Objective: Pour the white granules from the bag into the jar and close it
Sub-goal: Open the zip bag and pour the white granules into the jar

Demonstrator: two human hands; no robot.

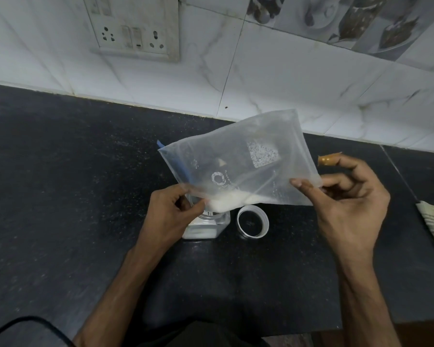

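Head view: your two hands tilt the bag (238, 159) over the open jar (207, 225) on the dark table (60, 171).

Your left hand (171, 216) has its fingers (186, 196) curled tight on the bag's low corner, just above the jar mouth, where the white granules (226, 199) gather. Your right hand (346, 206) pinches the raised corner between thumb and fingertips, the other fingers loosely spread. The lid (253, 225) lies mouth-up just beside the jar.

Both hands (172, 214) (348, 204) tilt bag (238, 161) over open jar (211, 225).
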